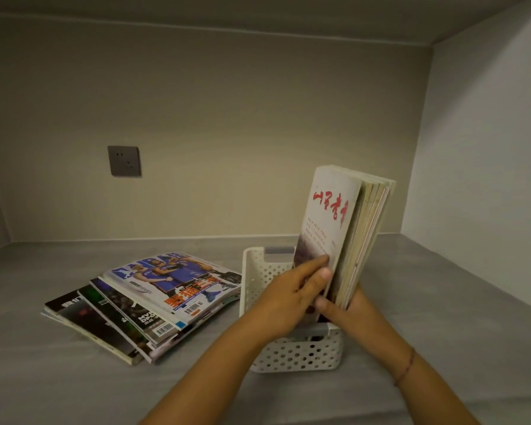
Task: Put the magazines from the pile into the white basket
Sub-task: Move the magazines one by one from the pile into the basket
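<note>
Both hands on upright magazines (344, 237) standing in white basket (298, 352): left hand (292, 299) grip pinching the front cover, right hand (347, 308) clasping behind. Pile (147, 302) left of the basket on counter (442, 332).

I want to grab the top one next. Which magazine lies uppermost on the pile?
The magazine with players in blue kit on its cover; the darker-covered magazines lie fanned out beneath it.

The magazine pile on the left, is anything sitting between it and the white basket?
Nothing visible. The magazine pile lies right beside the white basket, touching or nearly touching its left wall. Inside, upright magazines held by both hands, left hand and right hand, fill the right side; the left side looks open.
</note>
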